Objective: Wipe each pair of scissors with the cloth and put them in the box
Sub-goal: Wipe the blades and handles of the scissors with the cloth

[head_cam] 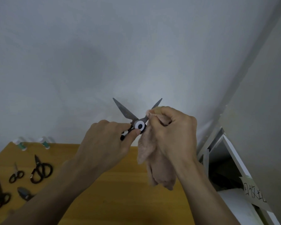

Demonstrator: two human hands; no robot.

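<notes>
My left hand [107, 143] grips the black-and-white handles of a pair of scissors [125, 111], held up in the air with the blades spread apart. My right hand [173, 135] pinches a pale pink cloth [154, 168] around the right blade, whose tip sticks out above my fingers. The rest of the cloth hangs down below that hand. On the wooden table [120, 192] at the left lie three black-handled scissors: a large pair [40, 171], a small pair [16, 173] and another [0, 197] near the edge.
A dark grey object [23, 193] lies among the scissors. Two white spools with green thread [21, 143] stand at the table's back edge by the wall. At the right is a white box [234, 203] with a handwritten paper label [253, 192].
</notes>
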